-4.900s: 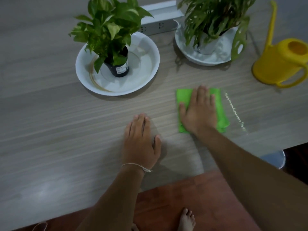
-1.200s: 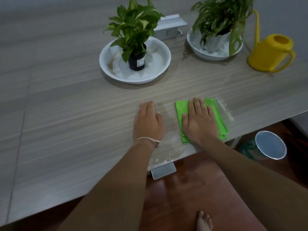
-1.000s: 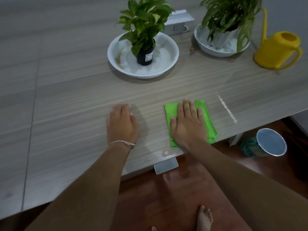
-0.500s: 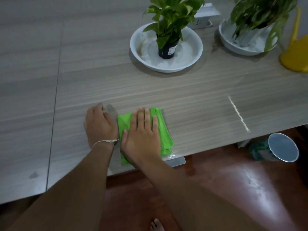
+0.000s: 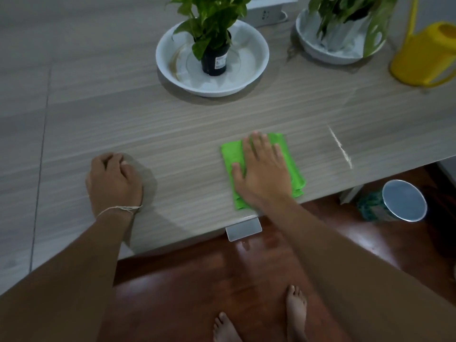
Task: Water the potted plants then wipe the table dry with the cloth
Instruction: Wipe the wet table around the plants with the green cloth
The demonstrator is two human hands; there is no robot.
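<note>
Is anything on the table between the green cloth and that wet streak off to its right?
Nothing visible. The right hand lies flat on the cloth, and only bare table separates it from the wet streak. The yellow watering can stands farther back.

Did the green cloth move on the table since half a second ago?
Yes. The green cloth under the right hand moved right along the table edge, from left of the near white bowl to below its right rim.

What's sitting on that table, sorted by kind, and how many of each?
Potted plants: 2, the left plant and the right plant
White dishes under them: 2, the left dish and the right dish
Green cloth: 1
Yellow watering can: 1
White power strip: 1
Total: 7
</note>
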